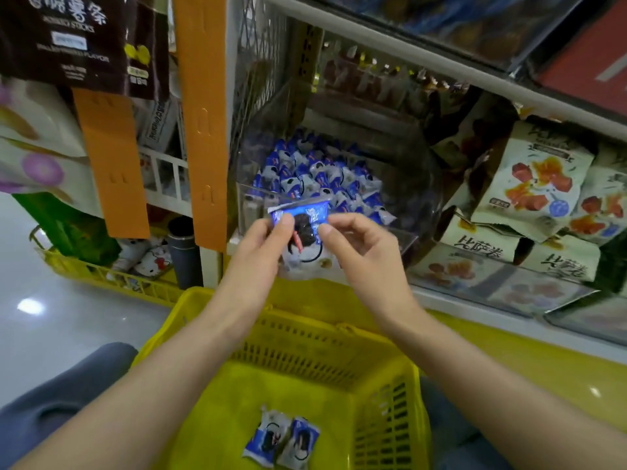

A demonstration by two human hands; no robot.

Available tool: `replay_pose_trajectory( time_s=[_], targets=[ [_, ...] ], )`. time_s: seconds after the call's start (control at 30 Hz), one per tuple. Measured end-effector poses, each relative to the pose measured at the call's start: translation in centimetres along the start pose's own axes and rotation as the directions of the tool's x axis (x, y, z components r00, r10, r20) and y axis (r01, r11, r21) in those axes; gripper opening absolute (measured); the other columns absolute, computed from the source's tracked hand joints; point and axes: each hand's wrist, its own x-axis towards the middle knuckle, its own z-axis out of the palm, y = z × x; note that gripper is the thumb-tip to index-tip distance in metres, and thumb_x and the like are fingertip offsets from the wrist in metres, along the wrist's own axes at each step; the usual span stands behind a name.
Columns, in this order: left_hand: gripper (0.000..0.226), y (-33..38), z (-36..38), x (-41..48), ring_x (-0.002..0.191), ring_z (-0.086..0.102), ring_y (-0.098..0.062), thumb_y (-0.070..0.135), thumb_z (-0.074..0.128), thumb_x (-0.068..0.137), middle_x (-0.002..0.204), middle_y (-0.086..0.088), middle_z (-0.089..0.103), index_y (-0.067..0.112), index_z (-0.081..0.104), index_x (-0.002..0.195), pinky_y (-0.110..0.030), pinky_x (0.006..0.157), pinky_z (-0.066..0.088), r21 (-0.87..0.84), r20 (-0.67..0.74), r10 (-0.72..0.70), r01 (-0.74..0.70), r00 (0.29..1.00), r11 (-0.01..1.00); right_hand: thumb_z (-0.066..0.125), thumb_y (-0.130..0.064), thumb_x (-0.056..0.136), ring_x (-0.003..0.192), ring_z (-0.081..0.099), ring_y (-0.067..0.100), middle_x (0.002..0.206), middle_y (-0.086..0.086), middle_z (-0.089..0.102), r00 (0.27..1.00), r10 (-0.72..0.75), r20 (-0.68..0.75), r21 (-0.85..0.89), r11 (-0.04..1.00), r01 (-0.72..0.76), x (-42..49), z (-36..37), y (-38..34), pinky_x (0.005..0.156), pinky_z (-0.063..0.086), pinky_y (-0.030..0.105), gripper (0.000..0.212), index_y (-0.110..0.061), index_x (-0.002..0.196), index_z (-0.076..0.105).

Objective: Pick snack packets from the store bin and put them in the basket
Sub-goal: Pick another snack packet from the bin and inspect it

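Blue-and-white snack packet (303, 232) is pinched at its top corners by left hand (263, 247) and right hand (361, 245), above the yellow basket (390, 412) holding two packets (281, 442), before the clear bin (417, 184).

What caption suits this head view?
Left hand and right hand pinch a blue snack packet; two packets lie in the yellow basket.

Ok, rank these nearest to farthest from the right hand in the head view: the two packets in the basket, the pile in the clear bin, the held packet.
1. Blue snack packet, pinched at its right edge by the right hand.
2. Pile of blue packets in the clear bin, just behind.
3. Two packets on the yellow basket floor, well below.
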Motion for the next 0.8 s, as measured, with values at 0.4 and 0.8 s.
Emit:
replay_pose_trajectory(
  time_s=[0.4,0.8],
  targets=[
    [0.009,-2.5,1.2,-1.3,0.072,0.058,-0.004,0.013,0.051,0.093,0.085,-0.009,0.064,0.008,0.057,0.097,-0.011,0.060,0.045,0.209,0.077,-0.018,0.002,0.997,0.978,0.056,-0.012,0.090,0.072,0.062,0.003,0.081,0.000,0.068,0.972,0.207,0.115,-0.016,0.978,-0.206,-2.0,-1.3,2.9,0.062,0.049,0.014,0.011,-0.017,0.087,0.065],
    [0.017,-3.2,1.5,-0.7,0.072,0.069,-0.011,0.029,0.052,0.091,0.080,0.003,0.073,0.020,0.066,0.093,-0.035,0.070,0.051,0.072,0.068,-0.231,0.226,0.971,0.971,0.059,-0.022,0.089,0.070,0.058,0.002,0.077,-0.011,0.063,0.990,-0.109,0.087,-0.436,0.890,0.137,-2.2,-2.4,3.5,0.064,0.048,0.022,0.008,-0.026,0.085,0.065]
  ],
)
